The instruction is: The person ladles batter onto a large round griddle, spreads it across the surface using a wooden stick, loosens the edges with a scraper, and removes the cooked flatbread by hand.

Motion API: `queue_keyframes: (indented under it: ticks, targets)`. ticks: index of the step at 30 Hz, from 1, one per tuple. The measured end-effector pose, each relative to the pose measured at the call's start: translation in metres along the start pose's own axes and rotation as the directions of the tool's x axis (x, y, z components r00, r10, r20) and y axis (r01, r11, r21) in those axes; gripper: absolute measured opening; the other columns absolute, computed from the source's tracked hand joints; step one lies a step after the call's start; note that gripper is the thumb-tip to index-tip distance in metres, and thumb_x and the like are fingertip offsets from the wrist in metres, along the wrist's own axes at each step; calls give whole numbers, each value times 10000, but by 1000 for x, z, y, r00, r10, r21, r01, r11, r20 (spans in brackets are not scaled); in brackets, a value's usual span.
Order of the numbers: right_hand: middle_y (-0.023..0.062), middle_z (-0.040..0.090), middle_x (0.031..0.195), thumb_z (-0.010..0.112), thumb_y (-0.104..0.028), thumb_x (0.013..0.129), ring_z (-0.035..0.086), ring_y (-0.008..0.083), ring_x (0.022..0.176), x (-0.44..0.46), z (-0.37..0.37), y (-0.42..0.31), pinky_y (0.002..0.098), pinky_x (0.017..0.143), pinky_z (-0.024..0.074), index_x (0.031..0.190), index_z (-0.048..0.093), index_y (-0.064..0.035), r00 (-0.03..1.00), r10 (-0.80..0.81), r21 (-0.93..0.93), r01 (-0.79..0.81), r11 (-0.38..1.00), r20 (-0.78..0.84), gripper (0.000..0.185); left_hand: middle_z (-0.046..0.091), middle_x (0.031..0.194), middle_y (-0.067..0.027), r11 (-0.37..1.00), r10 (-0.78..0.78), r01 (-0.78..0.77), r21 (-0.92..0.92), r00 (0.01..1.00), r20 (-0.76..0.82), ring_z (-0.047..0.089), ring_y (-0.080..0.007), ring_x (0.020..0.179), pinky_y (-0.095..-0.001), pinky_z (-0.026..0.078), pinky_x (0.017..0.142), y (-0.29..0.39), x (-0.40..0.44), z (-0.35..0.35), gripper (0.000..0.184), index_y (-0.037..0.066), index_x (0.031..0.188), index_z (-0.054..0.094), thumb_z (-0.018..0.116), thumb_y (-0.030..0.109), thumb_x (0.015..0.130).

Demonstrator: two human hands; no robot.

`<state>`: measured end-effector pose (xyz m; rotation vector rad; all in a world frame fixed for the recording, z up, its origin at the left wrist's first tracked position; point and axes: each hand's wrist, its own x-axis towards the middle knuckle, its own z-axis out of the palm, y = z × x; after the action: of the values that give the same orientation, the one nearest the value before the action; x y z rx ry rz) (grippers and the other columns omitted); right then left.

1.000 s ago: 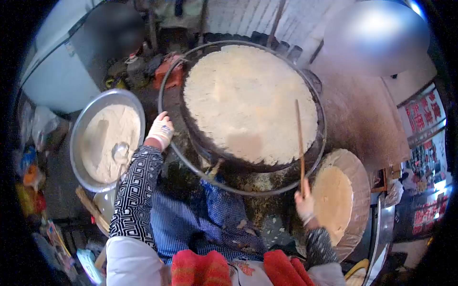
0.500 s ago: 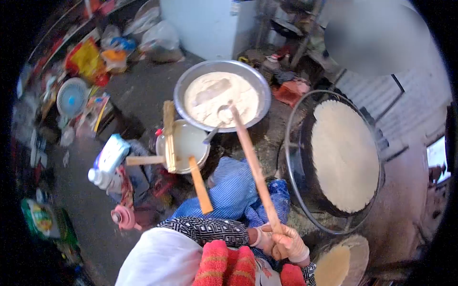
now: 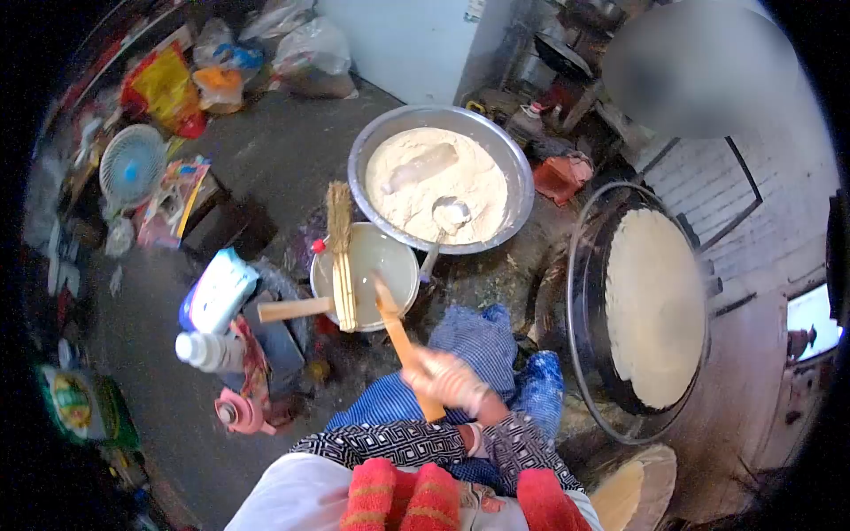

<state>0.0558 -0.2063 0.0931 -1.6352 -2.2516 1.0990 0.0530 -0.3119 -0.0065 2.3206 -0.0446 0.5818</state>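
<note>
My right hand (image 3: 445,380), in a pale glove and slightly blurred, is closed around a flat wooden paddle (image 3: 396,329). The paddle's far end rests in a round pot of cloudy liquid (image 3: 381,257). My right forearm crosses over my left wrist. Only a strip of my left hand (image 3: 476,440) shows beneath it, its fingers hidden. A straw brush (image 3: 340,257) and another flat wooden handle (image 3: 294,309) lie at the pot's left side. Beyond stands a metal basin (image 3: 365,181) of flour with a ladle (image 3: 452,212) and a clear scoop-like object in it.
On the right is a round griddle covered by a pale flat sheet (image 3: 651,310), with a metal ring (image 3: 577,354) around it. A batter container (image 3: 660,496) sits at the lower right. A white bottle (image 3: 208,351), a pink thermos (image 3: 239,411) and bags are on the left.
The view has swung left, from the griddle to the pot and basin. My right hand has left the long wooden stick, now out of sight, and taken the paddle. My left hand has left the ring.
</note>
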Motion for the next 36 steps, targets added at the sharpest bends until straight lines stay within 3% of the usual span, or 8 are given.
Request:
queue_keyframes:
  ticks: [4,10,14,20,23,26,31,36]
  targets:
    - [77,707,942,560,-194,908,651,167,850,-6,21,8,329,805,510,962,683,-23,981,-2,669,-132,732,196,216,524,1206,-116,983,20,-12,-185,999,39,512,-287,1132,-442,412,978,-20,0,-5,412,35,1173,542,569,320,877]
    - [181,610,1065,518,-371,957,600,262,971,-141,-44,22,360,826,498,1282,517,-7,986,127,993,100,64,-108,488,520,1085,-127,915,41,-25,-403,999,33,515,-301,1028,-432,422,903,-24,20,-2,298,23,1075,551,563,244,875]
    - [196,660,993,675,-200,875,658,305,895,-228,-60,23,347,735,532,979,644,34,638,-196,322,600,732,-745,258,518,1004,-134,884,66,-52,-466,998,14,517,-310,959,-426,429,853,-11,21,2,224,16,1010,557,559,194,874]
    - [116,651,925,516,-404,952,646,336,854,-268,-141,-27,482,754,496,921,645,-88,793,-530,731,548,406,-300,343,530,1133,-179,965,31,21,-263,981,194,497,-341,1080,-430,410,942,-29,0,22,325,6,1139,529,506,217,893]
    - [162,649,945,561,-301,920,653,330,823,-296,-100,-20,464,767,509,1089,582,-45,822,-265,750,568,338,-503,307,532,1196,-178,975,-87,172,-139,876,474,474,-342,1165,-415,386,1011,-19,24,-21,350,35,1230,508,464,203,926]
    - [208,647,965,606,-198,888,661,323,792,-320,-37,-16,447,781,523,1257,519,-3,745,65,736,637,230,-664,426,595,1066,-185,1000,-28,28,-6,998,49,560,-366,1044,-431,455,933,-54,-7,30,250,56,1176,563,515,180,965]
    - [95,665,796,703,-143,852,633,156,616,-313,-29,13,253,541,501,1213,483,-30,818,575,999,20,-33,2,438,609,1050,-188,934,-329,315,-168,943,-58,593,-357,1009,-416,484,904,16,29,-66,251,17,1145,574,589,148,932]
    - [52,648,735,691,-243,890,603,104,582,-292,76,56,265,511,470,1014,587,-59,624,748,967,57,247,-228,245,498,1211,-251,901,88,25,433,967,-239,492,-436,1101,-558,389,968,46,71,-94,443,-44,1215,490,617,186,858]
